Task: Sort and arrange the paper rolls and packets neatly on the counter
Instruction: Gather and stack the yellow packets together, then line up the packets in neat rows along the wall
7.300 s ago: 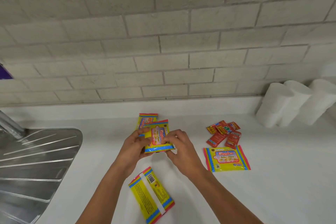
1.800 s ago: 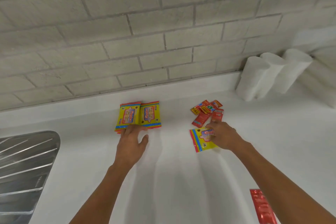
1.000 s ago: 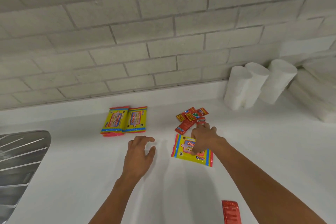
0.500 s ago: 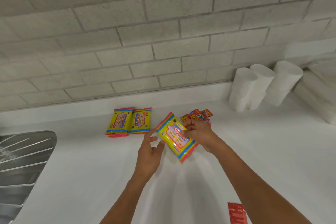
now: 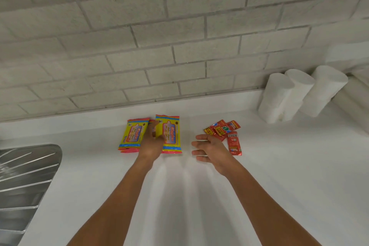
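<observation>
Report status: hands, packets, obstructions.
Left hand placing yellow packet beside stack. Right hand open, empty. Red sachets unsorted. Nothing obstructing.

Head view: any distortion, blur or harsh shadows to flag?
Head view: wide-angle bending curves the wall tiles and tilts the paper rolls; left hand slightly motion-blurred over the yellow packets; soft multiple arm shadows on the counter; no harsh glare.
</observation>
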Demonstrator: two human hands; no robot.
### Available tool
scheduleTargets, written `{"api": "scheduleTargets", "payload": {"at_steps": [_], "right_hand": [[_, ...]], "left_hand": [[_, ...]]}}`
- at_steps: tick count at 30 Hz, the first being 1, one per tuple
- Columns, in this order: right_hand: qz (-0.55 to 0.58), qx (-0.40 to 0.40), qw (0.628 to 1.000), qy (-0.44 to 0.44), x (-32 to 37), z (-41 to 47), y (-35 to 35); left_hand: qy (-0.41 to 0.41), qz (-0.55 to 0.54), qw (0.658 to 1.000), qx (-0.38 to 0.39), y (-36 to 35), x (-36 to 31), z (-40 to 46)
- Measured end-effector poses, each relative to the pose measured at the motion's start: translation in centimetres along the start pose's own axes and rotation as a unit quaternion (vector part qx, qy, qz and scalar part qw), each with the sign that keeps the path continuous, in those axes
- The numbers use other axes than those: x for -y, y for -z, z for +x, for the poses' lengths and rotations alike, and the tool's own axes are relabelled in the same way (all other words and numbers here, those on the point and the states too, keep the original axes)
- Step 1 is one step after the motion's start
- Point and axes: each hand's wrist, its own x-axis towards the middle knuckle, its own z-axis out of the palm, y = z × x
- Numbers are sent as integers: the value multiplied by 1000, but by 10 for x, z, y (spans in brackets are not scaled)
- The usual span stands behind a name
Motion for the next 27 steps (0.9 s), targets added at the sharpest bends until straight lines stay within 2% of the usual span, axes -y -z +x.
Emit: {"api": "scheduleTargets", "payload": {"at_steps": [5, 11, 16, 23, 27], "right_hand": [[-9, -35, 999, 12, 1, 0, 19], [-5, -64, 998, 21, 5, -1, 40], [-11, -78, 996, 28, 5, -2, 52], [-36, -101, 994, 26, -4, -4, 64], [-34, -121, 992, 30, -6, -12, 72]], "left_hand": [[14, 101, 995, -23, 13, 4, 47], [17, 207, 978, -5, 11, 10, 70], [-34, 334, 942, -15, 10, 13, 76], [-33, 450, 892, -7, 13, 17, 73], [-56, 457, 888, -5, 13, 11, 72]]}}
